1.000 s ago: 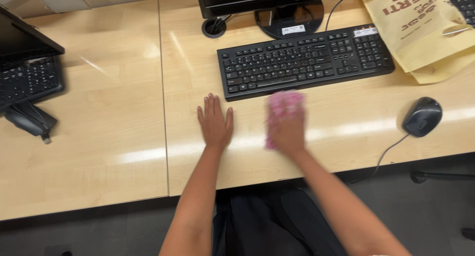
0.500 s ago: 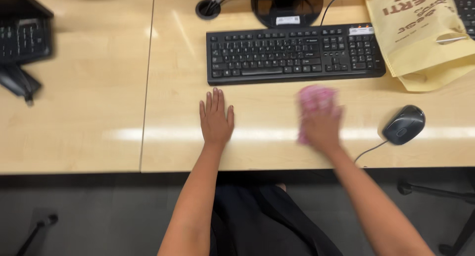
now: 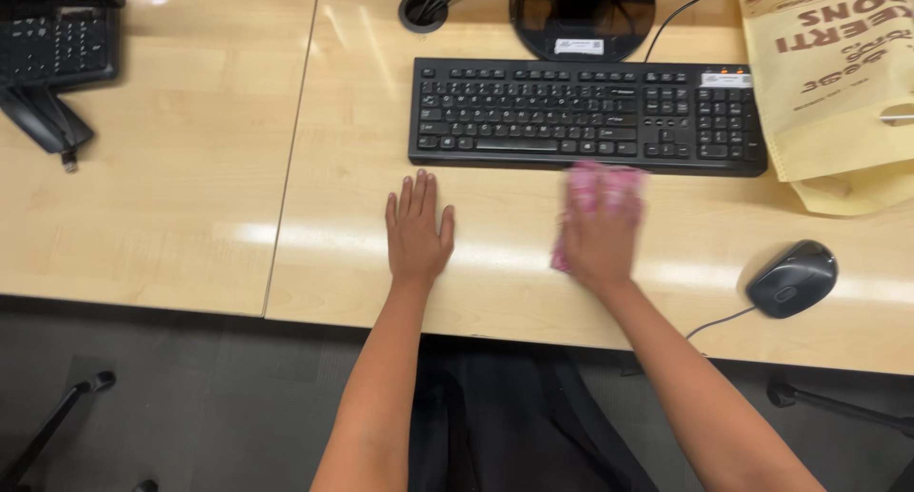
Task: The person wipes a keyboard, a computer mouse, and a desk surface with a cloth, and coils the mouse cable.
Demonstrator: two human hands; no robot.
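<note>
Head view: the only container in sight is a yellow paper bag [image 3: 838, 83] lying flat at the far right of the desk [image 3: 190, 216]; what it holds cannot be seen. Its lower edge lies just beyond the black mouse [image 3: 792, 278], whose cable runs off the near edge of the desk.

The pink cloth [image 3: 602, 183] lies on the desk just in front of the black keyboard [image 3: 586, 116], below its right half. The right hand [image 3: 598, 240] presses down on top of the cloth, palm down, fingers spread over it; the cloth's far edge shows past the fingertips and a strip shows at the hand's left side. The hand and cloth are blurred, so the exact hold of the fingers cannot be told.

The left hand [image 3: 417, 230] lies flat on the bare desk, fingers stretched out and close together, holding nothing, near the keyboard's front left corner and well apart from the cloth.

Beyond the keyboard stands a monitor base [image 3: 581, 21]. A second keyboard [image 3: 57, 40] sits at the far left.
</note>
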